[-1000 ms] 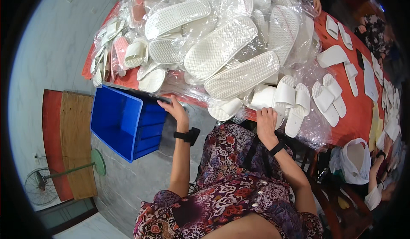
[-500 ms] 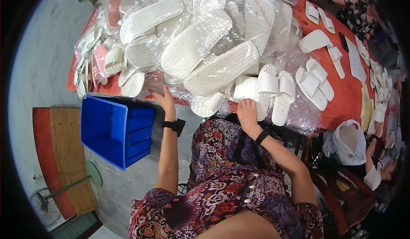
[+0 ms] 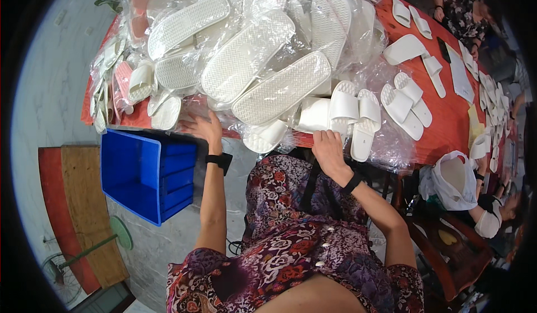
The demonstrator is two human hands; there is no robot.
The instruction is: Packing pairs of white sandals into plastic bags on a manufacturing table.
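My left hand is open at the table's front edge, fingers spread over clear plastic film beside a small white slipper. Nothing is in its grasp. My right hand rests at the same edge, its extended fingers side by side against the lower end of a white slipper pair; no object shows in it. Between the hands lies another white slipper, partly in plastic. Beyond them is a heap of bagged white slippers, with woven-pattern soles facing up. A second loose pair lies to the right.
A blue plastic crate stands below the red-covered table at left. Pink slippers are among the left bags. At right are a white plastic bag, a wooden chair and other people, one in a floral top.
The whole view has shifted slightly. My right hand has slid a little to the right along the table edge; my left hand stays at the edge with its fingers spread.
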